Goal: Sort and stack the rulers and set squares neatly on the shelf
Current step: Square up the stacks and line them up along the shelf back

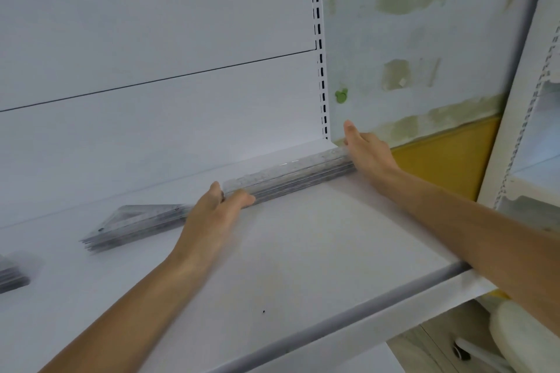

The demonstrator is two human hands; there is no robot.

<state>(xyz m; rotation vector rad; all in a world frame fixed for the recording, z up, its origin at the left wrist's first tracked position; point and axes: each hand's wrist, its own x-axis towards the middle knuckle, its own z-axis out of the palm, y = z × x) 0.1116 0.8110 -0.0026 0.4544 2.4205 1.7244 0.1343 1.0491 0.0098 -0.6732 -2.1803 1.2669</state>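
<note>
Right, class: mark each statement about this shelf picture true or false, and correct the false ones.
1. The rulers lie along the front edge of the shelf. False: they lie at the back, against the rear panel.
2. The left hand holds the rulers' left end. True.
3. The right hand holds a set square. False: it rests at the rulers' right end.
4. A stack of set squares lies left of the rulers. True.
</note>
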